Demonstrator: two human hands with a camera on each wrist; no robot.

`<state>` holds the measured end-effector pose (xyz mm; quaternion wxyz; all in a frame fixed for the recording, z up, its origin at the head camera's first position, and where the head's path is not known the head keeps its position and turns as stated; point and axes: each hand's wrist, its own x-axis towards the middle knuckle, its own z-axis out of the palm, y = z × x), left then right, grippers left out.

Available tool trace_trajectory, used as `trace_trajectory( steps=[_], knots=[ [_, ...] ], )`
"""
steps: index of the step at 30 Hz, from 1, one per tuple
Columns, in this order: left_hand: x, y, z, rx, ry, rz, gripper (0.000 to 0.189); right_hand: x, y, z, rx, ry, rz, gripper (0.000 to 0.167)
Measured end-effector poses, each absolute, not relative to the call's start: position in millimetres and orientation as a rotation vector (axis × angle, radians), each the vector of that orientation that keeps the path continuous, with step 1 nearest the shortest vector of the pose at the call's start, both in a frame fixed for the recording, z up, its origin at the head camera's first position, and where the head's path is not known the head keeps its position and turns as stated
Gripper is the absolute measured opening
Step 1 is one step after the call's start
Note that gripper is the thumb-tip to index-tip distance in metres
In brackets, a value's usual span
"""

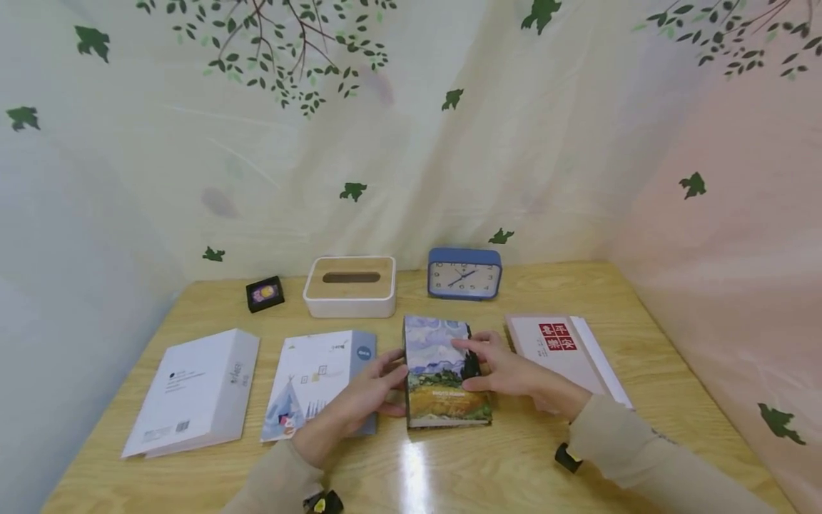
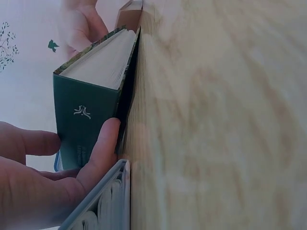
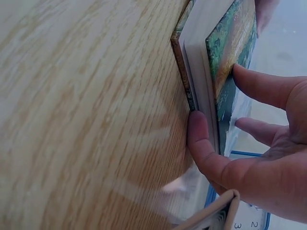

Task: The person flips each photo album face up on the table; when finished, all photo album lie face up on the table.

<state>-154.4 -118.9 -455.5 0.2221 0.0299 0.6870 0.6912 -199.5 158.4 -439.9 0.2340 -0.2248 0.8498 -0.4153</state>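
Note:
A thick book with a painted landscape cover (image 1: 439,364) lies in front of me, its green spine (image 2: 84,115) toward my left hand. My left hand (image 1: 369,392) touches that spine with spread, fairly straight fingers, one fingertip low on it near the tabletop. On the other side my right hand (image 1: 507,368) holds the book's right edge. One digit of it lies on the front cover and another fingertip (image 3: 197,124) presses at the lower page edge. The book's back cover (image 3: 180,67) stands slightly apart from the pages.
A white book (image 1: 186,392) and a book with a tent picture (image 1: 308,378) lie to the left. At right is a book with a red stamp (image 1: 557,337), partly behind my right arm. A small black box (image 1: 265,293), tissue box (image 1: 350,303) and blue clock (image 1: 464,275) stand behind.

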Motion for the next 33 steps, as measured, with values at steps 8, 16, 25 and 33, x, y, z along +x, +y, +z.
trace_trajectory(
  steps=[8,16,25,33],
  knots=[
    [-151.3,-121.5,-449.3,0.093,1.928,1.871,0.061,-198.0,155.0,-441.9,-0.627,2.364,-1.108,0.070],
    [-150.8,-121.9,-450.9,0.059,1.952,1.859,0.059,-201.3,153.9,-446.5,-0.691,2.401,-1.045,0.069],
    [-150.6,-121.0,-450.8,0.082,1.931,1.864,0.060,-200.3,154.6,-444.8,-0.671,2.409,-1.038,0.070],
    [-153.9,-124.5,-452.5,0.082,1.896,1.871,0.060,-200.4,156.1,-445.2,-0.726,2.420,-1.041,0.069]
  ],
)
